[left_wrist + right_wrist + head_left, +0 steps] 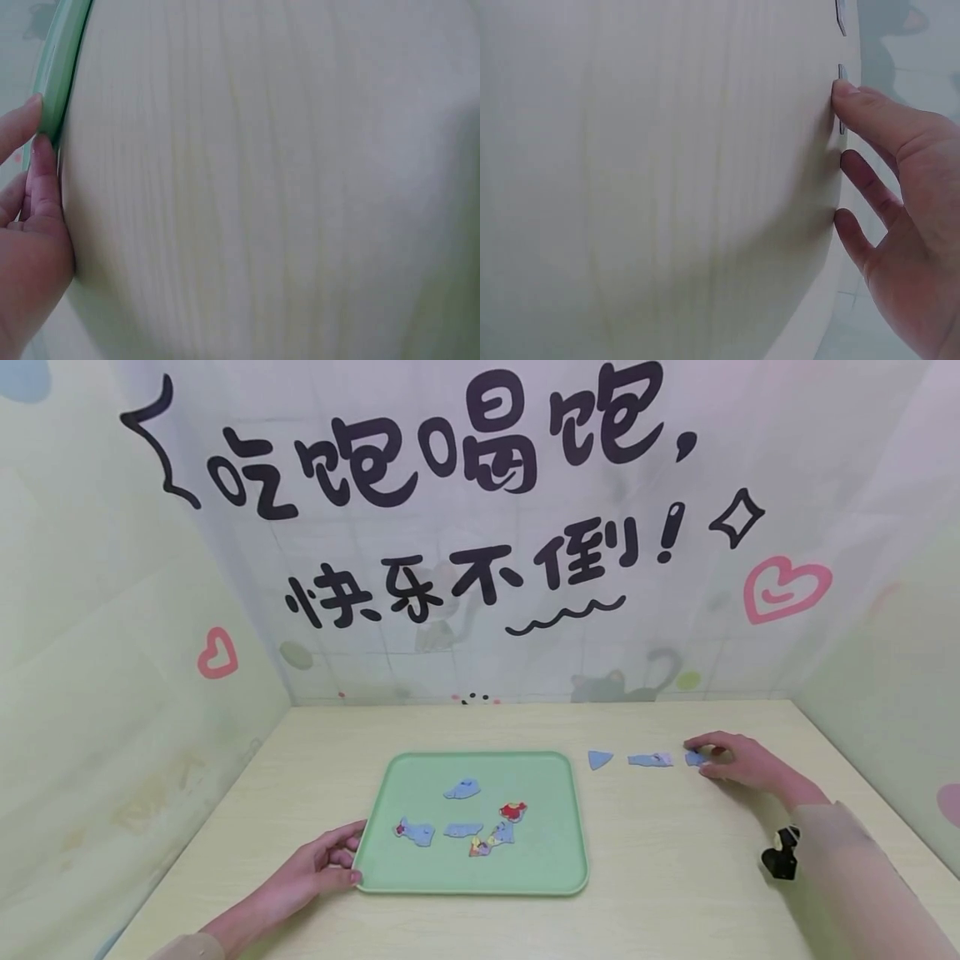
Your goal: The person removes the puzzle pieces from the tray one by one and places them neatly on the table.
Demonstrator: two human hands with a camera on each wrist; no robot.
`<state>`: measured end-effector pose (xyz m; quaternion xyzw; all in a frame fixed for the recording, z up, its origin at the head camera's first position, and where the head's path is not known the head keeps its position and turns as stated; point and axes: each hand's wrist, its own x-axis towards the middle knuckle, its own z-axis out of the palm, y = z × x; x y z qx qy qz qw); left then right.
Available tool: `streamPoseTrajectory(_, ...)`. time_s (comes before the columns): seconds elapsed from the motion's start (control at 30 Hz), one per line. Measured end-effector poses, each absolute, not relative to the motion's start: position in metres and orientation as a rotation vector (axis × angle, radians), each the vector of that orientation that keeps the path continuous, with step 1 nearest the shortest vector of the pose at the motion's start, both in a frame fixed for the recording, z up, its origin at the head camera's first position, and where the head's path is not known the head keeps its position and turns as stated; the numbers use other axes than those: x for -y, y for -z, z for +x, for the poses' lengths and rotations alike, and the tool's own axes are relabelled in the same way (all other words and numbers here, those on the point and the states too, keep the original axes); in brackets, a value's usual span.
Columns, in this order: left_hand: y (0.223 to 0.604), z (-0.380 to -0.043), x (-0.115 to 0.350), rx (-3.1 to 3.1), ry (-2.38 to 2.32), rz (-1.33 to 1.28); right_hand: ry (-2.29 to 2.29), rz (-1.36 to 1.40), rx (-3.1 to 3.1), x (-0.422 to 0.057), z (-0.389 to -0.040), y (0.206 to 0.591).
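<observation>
At the left edge of a light green tray [420, 877], my left hand [322, 864] grips the rim, thumb near the front corner. In the left wrist view, the fingertips pinch the green rim [64, 67]. Away to the right, my right hand [746, 764] holds a small flat blue puzzle piece [694, 758] against the table between thumb and fingers. To the left of it in a row lie a long blue piece with a pinkish end [649, 760] and a blue triangular piece [598, 759]. The right wrist view shows the held piece [841, 124] edge-on, partly hidden by a fingertip.
On the tray lie several irregular pieces: a blue one [462, 789] at the back, a red one [513, 811], others in mixed colours. A small black object [782, 856] is beside the right sleeve [855, 868]. Printed curtains [480, 660] border the wooden table [675, 860].
</observation>
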<state>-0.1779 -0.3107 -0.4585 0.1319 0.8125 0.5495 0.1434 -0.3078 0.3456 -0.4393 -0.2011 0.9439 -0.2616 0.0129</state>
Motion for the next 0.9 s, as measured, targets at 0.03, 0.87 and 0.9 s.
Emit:
streamPoseTrajectory(0.03,0.458,-0.177,0.311,-2.338,-1.587,0.377,0.807,-0.618,-2.944,-0.346,-0.308,0.44)
streamPoseTrajectory(0.87,0.457,-0.177,0.31,-2.328,-1.594,0.357,0.848,-0.914,-3.062,-0.26,-0.317,0.403)
streamPoseTrajectory(0.9,0.457,-0.177,0.31,-2.325,-1.597,0.36,0.844,-0.931,-3.061,-0.254,-0.317,0.402)
